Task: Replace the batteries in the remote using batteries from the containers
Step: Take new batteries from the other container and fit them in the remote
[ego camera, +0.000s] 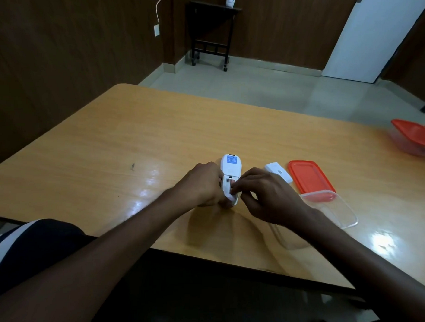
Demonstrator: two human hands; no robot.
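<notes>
The left hand (201,184) grips the remote (230,176) while the right hand (265,194) fingers press into its open compartment, probably seating a battery; next comes the cover (278,172) beside the right hand.

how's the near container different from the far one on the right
The near container is open, its red lid lying on the table beside it; the far container has its red lid on. The near one sits by the right hand; the far one is at the table's right edge. Both are clear plastic.
</notes>
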